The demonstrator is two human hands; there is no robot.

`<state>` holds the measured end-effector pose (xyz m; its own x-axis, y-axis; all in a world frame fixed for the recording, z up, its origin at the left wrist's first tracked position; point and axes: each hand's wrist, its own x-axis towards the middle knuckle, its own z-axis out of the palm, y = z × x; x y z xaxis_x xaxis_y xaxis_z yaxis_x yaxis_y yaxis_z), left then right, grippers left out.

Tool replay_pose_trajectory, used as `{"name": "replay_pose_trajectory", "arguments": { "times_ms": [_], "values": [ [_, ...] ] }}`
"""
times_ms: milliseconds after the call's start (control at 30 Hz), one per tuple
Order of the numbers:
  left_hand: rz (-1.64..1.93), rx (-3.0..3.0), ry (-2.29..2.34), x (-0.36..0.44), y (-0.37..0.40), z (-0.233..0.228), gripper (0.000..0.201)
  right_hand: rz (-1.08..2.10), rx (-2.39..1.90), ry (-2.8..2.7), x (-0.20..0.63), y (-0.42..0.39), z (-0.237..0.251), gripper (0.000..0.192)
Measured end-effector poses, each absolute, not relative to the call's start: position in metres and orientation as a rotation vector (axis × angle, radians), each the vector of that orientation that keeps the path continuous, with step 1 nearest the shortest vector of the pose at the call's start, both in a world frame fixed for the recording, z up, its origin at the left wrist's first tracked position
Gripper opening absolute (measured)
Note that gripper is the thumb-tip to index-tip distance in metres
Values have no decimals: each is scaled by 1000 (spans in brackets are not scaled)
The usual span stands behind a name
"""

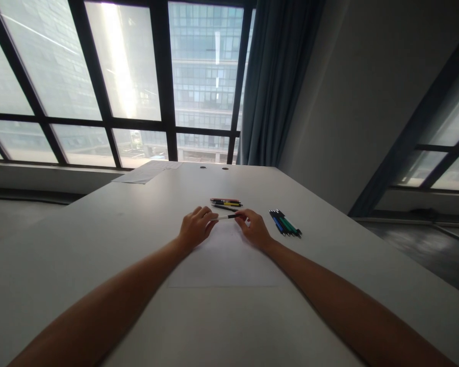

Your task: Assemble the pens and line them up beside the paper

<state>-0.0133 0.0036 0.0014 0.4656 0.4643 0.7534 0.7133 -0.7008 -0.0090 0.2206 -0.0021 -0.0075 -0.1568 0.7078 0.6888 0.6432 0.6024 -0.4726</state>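
Observation:
A white and black pen (226,217) lies level between my two hands, above the far part of a white sheet of paper (224,267). Its white end is pinched in my left hand (197,226), and my right hand (254,228) grips the black end. Just beyond my fingers, a dark pen (225,208) rests on the table. Behind it lie several more pens side by side, among them a yellow and black pen (229,204) and a reddish one (224,200).
To the right of my right hand, several blue, green and black pens (285,223) lie in a slanted row on the white table (153,229). Loose papers (139,175) sit at the far left edge. Two dark round holes (225,168) mark the far end, before a curtain (270,102) and windows.

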Motion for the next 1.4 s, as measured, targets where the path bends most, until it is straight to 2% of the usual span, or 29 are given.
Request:
{"name": "replay_pose_trajectory", "arguments": {
  "times_ms": [267,467,633,1000,1400],
  "values": [
    [-1152,-2372,-927,-11,-2,6,33,-8,-1095,-1908,220,-2,-7,19],
    [-1125,-2380,-1054,-11,-1,7,38,-127,-1025,-1883,219,-6,-3,24],
    [-1048,-2372,-1080,-11,1,7,28,-253,-942,-1862,209,-19,4,24],
    [-996,-2403,-1027,-11,3,5,34,-216,-535,-2307,189,-42,10,18],
    [-1042,-2375,-1050,-12,5,2,43,-120,-719,-2331,189,-42,9,15]
  ]
}}
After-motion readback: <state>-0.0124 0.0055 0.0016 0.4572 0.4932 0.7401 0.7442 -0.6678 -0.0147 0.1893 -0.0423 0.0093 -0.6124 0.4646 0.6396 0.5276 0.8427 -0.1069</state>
